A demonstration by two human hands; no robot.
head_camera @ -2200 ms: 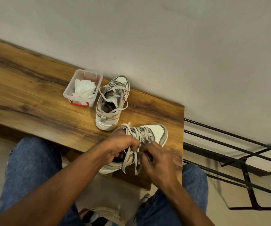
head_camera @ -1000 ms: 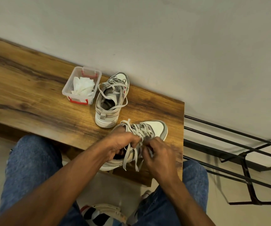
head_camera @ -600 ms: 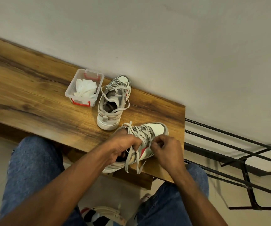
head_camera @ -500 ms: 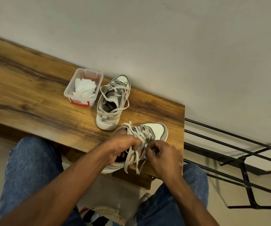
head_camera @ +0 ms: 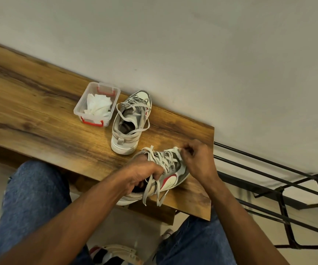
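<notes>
Down in the head view, a near sneaker [head_camera: 170, 181], grey and white with a red mark on its side, lies on the right end of a wooden table [head_camera: 39, 115], close to the near edge. Its toe points away toward the wall [head_camera: 192, 54] and its heel reaches the table's front edge. It is tipped so that the marked side faces up.

The left hand [head_camera: 141, 175] grips the shoe at its opening, fingers curled round the collar and the top of the lacing. The right hand [head_camera: 198, 159] sits at the toe end, fingers bent, thumb and forefinger pinching the laces [head_camera: 163, 160] where the lowest rows cross. Two loose lace ends hang down past the left hand and over the table's edge.

A second sneaker [head_camera: 129, 122] stands upright just beyond the first, heel toward the person, with its lacing slack and looped across the open top. Just beside it on the left sits a clear plastic box [head_camera: 95, 122] with red clips, and a crumpled white cloth [head_camera: 98, 106] lies inside.

Blue jeans [head_camera: 34, 197] cover both knees under the table's front edge. A black metal rack [head_camera: 280, 190] stands on the floor off the table's right end.
</notes>
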